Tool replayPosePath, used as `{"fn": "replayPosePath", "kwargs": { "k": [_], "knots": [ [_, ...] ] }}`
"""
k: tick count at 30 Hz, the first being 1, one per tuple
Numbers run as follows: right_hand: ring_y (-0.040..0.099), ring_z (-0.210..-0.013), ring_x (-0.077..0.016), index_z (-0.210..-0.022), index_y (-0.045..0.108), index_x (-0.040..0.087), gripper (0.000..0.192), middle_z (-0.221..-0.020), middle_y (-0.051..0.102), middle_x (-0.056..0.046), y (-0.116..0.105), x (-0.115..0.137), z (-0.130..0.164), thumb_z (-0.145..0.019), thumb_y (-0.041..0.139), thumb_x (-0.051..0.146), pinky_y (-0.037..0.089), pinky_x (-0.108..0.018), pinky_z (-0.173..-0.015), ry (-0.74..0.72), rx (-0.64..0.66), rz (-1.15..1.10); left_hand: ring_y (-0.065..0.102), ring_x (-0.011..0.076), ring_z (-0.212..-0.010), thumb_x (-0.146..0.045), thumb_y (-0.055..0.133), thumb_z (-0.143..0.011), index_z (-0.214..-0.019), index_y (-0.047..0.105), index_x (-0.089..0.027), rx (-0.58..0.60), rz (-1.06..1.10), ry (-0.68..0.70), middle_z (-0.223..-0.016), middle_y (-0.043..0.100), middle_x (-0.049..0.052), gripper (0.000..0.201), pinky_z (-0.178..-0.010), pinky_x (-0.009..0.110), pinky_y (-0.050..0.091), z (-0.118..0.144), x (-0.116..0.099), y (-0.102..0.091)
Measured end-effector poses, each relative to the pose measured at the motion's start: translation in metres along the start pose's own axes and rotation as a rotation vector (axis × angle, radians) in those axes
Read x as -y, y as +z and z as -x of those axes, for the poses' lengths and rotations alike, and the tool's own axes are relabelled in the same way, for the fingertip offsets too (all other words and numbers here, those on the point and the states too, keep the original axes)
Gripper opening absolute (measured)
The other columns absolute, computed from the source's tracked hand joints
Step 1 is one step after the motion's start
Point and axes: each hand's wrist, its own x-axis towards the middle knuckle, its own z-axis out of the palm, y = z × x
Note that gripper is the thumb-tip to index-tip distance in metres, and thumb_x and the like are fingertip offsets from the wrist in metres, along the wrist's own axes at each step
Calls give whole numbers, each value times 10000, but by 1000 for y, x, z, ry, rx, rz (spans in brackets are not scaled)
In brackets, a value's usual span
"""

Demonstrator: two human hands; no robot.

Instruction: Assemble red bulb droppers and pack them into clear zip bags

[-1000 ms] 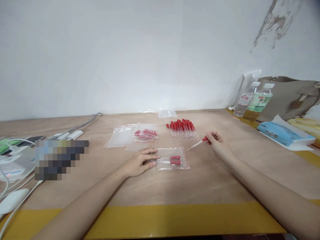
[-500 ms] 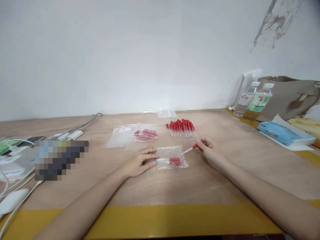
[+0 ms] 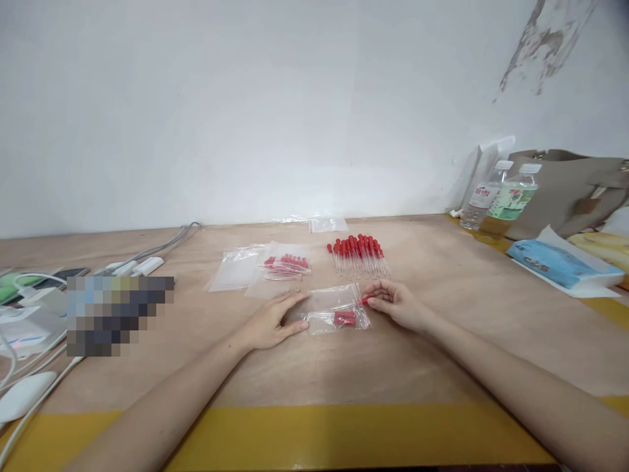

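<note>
A clear zip bag (image 3: 328,298) lies flat on the brown-covered table. Inside it, several droppers (image 3: 344,318) rest with their red bulbs toward the bag's right end. My left hand (image 3: 270,321) is at the bag's left end, its fingers stretched out and thumb apart, with the fingertips touching the plastic. Between thumb and fingers, my right hand (image 3: 397,305) pinches the red bulb of a single dropper (image 3: 364,301). Its clear stem points left into the bag's right-hand opening. Beyond the bag is a pile of loose droppers (image 3: 361,250), red bulbs facing the wall.
Filled bags of droppers (image 3: 289,263) and flat bags (image 3: 234,270) lie behind my left hand. Another bag (image 3: 328,225) is by the wall. Cables and a white charger (image 3: 29,328) occupy the left; bottles (image 3: 511,200), a tissue pack (image 3: 565,262) and a handbag (image 3: 565,190) the right.
My right hand has moved left, sliding the dropper's stem into the bag so that its red bulb is now at the opening. My left hand stays at the bag's left end.
</note>
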Motion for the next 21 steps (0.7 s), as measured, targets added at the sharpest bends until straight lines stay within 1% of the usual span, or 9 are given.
{"fn": "replayPosePath", "kwargs": {
  "k": [2,4,8,10,13,15,18,21],
  "knots": [
    [597,-671,-125,-739,574,167,244,-716,637,-2,5,-1,-3,-596,691,327,486,-287,-672,-59,0,67,379,231,-1205,-448,483,-799,-1303,339,-259,-4,1,5,-1312,423,59,557,-993,394,329,0,0,0],
    [606,-685,-139,-735,586,170,226,-721,646,-10,10,-2,-6,-604,681,328,488,-300,-680,-77,4,82,389,234,-1196,-443,483,-800,-1300,342,-260,-7,2,17,-1309,426,59,551,-989,399,331,-1,0,1],
    [618,-704,-153,-796,614,178,197,-780,663,-29,20,-6,-10,-645,638,302,491,-304,-675,-97,51,96,406,228,-1179,-430,483,-804,-1299,342,-260,-16,5,43,-1300,436,57,542,-993,400,321,-3,-2,1],
    [609,-668,-144,-814,621,180,180,-781,663,-28,22,-10,-11,-662,614,275,487,-287,-635,-130,30,166,408,221,-1177,-428,482,-806,-1297,343,-259,-15,1,46,-1298,438,55,538,-998,393,315,-3,-3,1],
    [564,-570,-123,-771,634,183,126,-685,645,-12,21,-14,-12,-674,590,251,450,-249,-537,-182,-67,315,397,221,-1187,-438,473,-808,-1293,349,-257,-5,-10,34,-1303,433,53,533,-997,387,317,-3,-4,0],
    [519,-512,-111,-727,649,189,105,-596,612,4,20,-14,-12,-677,582,252,409,-228,-482,-211,-100,395,394,227,-1190,-446,468,-808,-1292,352,-260,-5,-14,28,-1304,433,52,532,-993,390,322,-3,-4,0],
    [478,-477,-102,-699,667,194,110,-554,588,9,20,-10,-12,-671,592,269,374,-220,-456,-233,-98,437,401,232,-1184,-447,471,-806,-1290,357,-258,-13,-16,34,-1293,446,54,532,-995,398,318,-3,-4,0],
    [463,-462,-98,-672,660,190,107,-533,571,13,21,-4,-10,-651,612,283,365,-217,-448,-220,-117,422,418,232,-1168,-438,478,-804,-1285,364,-254,-20,-10,46,-1282,458,58,527,-989,402,324,-3,-4,0]
  ]
}}
